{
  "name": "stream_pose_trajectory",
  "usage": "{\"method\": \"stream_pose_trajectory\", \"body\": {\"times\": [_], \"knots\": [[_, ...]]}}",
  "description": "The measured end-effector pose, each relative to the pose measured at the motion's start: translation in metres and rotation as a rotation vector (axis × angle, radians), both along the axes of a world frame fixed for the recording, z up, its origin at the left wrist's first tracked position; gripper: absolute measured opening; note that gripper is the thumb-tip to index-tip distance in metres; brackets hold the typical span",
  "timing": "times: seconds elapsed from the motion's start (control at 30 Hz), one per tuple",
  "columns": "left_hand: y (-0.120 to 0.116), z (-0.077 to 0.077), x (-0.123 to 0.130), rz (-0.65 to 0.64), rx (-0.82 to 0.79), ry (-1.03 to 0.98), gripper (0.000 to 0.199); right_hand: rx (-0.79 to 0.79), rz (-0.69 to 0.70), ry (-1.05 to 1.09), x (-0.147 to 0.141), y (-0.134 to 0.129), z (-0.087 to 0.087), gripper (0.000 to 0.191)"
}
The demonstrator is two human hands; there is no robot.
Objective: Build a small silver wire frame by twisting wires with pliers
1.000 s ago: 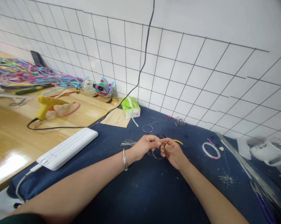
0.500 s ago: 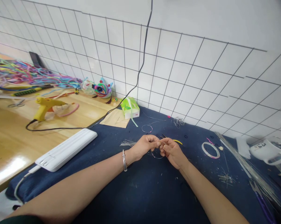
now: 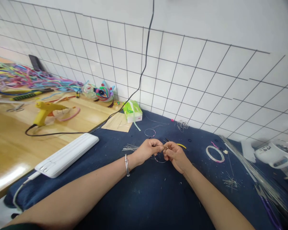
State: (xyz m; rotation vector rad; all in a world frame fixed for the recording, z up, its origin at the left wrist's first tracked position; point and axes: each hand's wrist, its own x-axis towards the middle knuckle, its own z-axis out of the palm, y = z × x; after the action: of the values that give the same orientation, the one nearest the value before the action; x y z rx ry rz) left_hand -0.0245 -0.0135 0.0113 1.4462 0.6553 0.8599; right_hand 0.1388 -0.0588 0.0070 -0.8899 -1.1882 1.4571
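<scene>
My left hand point(image 3: 150, 150) and my right hand point(image 3: 176, 155) meet fingertip to fingertip above the dark blue cloth point(image 3: 144, 191). Both are closed in a pinch on a thin wire loop point(image 3: 161, 162), which hangs below the fingers and carries a few tiny beads. The ends of the wire are mostly hidden by the fingers. Just behind the hands lie pliers with a yellow handle point(image 3: 181, 146), partly covered. A second beaded wire ring point(image 3: 150, 132) rests flat on the cloth beyond my left hand. Short straight wires point(image 3: 130, 148) lie beside the left wrist.
A white power strip point(image 3: 67, 155) and yellow glue gun point(image 3: 44, 111) are at left. A green tissue pack point(image 3: 132, 111) stands near the grid wall. At right are a white ring-shaped roll point(image 3: 215, 154), long wires point(image 3: 251, 169), a white mug point(image 3: 274, 155) and purple-handled scissors point(image 3: 269, 209).
The view has shifted very slightly. Both hands keep their pinch on the wire loop, with only small finger movement.
</scene>
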Motion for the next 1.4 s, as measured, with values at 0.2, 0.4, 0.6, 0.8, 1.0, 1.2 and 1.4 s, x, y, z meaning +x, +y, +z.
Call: {"method": "stream_pose_trajectory", "body": {"times": [0.2,0.4,0.6,0.8,1.0,1.2,1.4], "knots": [[0.0034,-0.0042,-0.0004,0.067,-0.048,-0.019,0.019,0.019,-0.120,-0.105,0.0025,0.0029,-0.0050,0.014],[0.0055,-0.0059,-0.0015,0.062,-0.068,-0.006,0.018,0.044,-0.160,-0.161,0.0040,0.0043,-0.0079,0.017],[0.0044,-0.0045,-0.0013,0.060,-0.051,0.024,0.019,0.067,-0.171,-0.197,0.0040,0.0046,-0.0080,0.019],[0.0047,-0.0061,-0.0005,0.051,-0.038,0.024,0.018,0.093,-0.166,-0.221,0.0053,0.0056,-0.0090,0.017],[0.0033,-0.0038,-0.0002,0.057,-0.028,0.022,0.016,0.108,-0.168,-0.228,0.0052,0.0058,-0.0096,0.017],[0.0033,-0.0008,-0.0003,0.050,-0.005,0.023,0.015,0.115,-0.170,-0.227,0.0049,0.0054,-0.0086,0.017],[0.0033,-0.0028,-0.0004,0.044,0.020,0.046,0.015,0.116,-0.166,-0.224,0.0052,0.0058,-0.0092,0.017]]}}
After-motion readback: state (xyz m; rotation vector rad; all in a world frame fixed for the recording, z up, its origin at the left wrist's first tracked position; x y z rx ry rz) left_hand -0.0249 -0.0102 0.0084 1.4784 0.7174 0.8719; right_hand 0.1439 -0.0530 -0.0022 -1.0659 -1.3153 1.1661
